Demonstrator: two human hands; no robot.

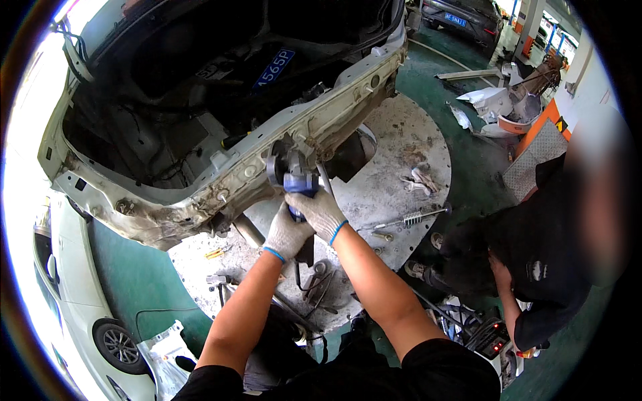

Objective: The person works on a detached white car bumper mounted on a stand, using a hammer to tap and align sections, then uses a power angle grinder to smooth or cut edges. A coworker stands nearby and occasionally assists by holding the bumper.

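Note:
Both my hands wear whitish knit gloves with blue cuffs and are wrapped round a blue angle grinder (pixel 301 184). My left hand (pixel 287 234) grips low on its body. My right hand (pixel 319 210) closes over it just above and to the right. The grinder's dark head and disc are up against the rear panel (pixel 251 167) of a stripped car body; whether the disc touches the metal I cannot tell. That panel is pale, crumpled and rusty along its lower edge. Behind it lies the open trunk, with a blue licence plate (pixel 274 69) inside.
Under the car's rear is a round pale platform (pixel 408 127) bearing a slide hammer (pixel 414 218), crumpled gloves (pixel 420 179) and other tools. A person in black (pixel 515 234) stands at right beside a machine with red lights (pixel 496 344). A white car (pixel 77 267) is at left; scrap panels (pixel 491 103) lie far right.

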